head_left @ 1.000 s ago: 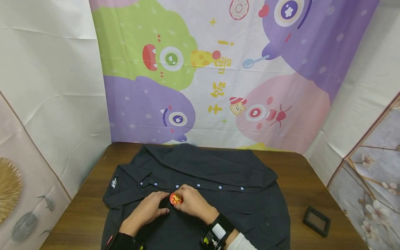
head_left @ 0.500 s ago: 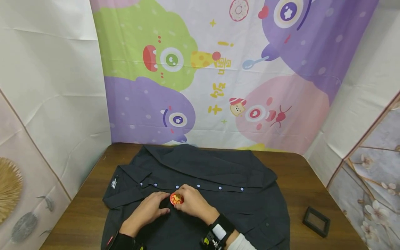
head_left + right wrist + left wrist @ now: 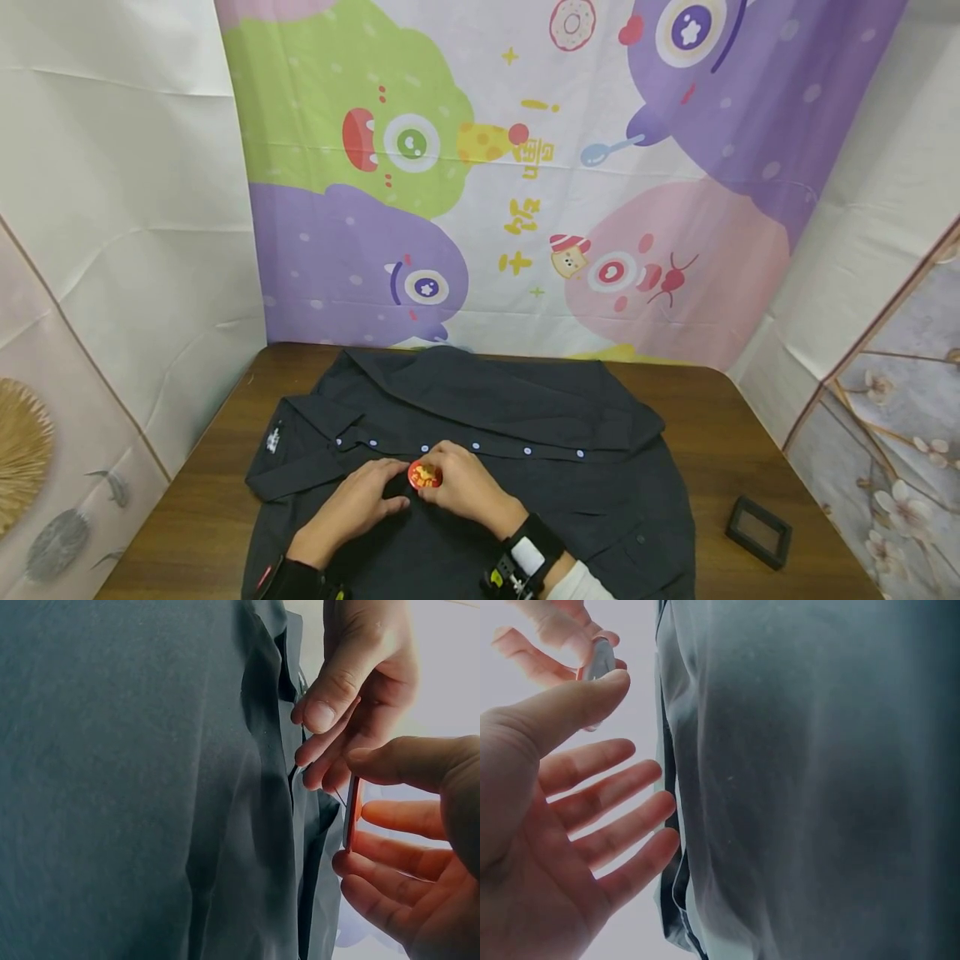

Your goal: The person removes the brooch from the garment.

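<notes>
My right hand [image 3: 467,485] pinches a round red button badge [image 3: 424,475] with a yellow picture on its face. Seen edge-on in the right wrist view, the badge [image 3: 352,814] sits between thumb and fingers, and a thin pin [image 3: 340,796] stands out from its back. My left hand [image 3: 360,502] is just left of the badge, its fingers extended and spread with nothing gripped. In the left wrist view its thumb overlaps the badge [image 3: 600,661]; whether they touch I cannot tell. Below both hands lies a dark shirt [image 3: 525,517] with a row of pale buttons.
The shirt covers most of the brown wooden table [image 3: 720,442]. A small black rectangular frame [image 3: 760,532] lies on the table at right. Behind the table hangs a cartoon-print curtain [image 3: 510,208], with white cloth [image 3: 135,167] at the left side.
The badge has tilted slightly in my right hand. Both hands stay almost where they were, and the shirt lies the same.
</notes>
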`<control>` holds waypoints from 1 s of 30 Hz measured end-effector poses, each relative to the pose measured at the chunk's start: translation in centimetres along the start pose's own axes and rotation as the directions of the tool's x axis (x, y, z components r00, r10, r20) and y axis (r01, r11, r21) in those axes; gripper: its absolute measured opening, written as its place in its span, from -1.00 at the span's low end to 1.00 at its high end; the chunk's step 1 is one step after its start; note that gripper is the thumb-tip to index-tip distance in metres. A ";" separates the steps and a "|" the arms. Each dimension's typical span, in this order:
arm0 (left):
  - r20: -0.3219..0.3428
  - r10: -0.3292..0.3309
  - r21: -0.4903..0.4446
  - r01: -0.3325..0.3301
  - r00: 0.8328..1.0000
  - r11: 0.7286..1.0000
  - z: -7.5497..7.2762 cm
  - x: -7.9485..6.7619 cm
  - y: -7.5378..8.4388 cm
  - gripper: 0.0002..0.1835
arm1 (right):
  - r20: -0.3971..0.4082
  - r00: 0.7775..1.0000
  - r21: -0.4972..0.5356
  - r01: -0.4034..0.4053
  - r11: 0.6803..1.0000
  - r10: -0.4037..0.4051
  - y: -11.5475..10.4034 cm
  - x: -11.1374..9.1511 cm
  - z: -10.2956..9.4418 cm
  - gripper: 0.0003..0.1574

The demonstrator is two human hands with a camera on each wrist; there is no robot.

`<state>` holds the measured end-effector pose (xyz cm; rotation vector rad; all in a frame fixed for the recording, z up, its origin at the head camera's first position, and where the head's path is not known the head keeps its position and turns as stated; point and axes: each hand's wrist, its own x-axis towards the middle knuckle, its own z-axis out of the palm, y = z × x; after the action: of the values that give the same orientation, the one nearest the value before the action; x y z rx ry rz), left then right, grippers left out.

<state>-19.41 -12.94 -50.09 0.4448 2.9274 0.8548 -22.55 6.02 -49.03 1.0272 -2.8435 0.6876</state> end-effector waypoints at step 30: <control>-0.060 0.006 -0.004 -0.007 0.998 1.000 0.3 0.2 0.7 -0.54 | -0.031 0.999 0.035 -0.018 0.999 0.019 0.1 -0.4 -0.6 -0.57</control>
<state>-19.41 -12.20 -49.94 0.4363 2.9799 0.8899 -22.36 6.55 -48.63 0.9862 -2.8276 0.7507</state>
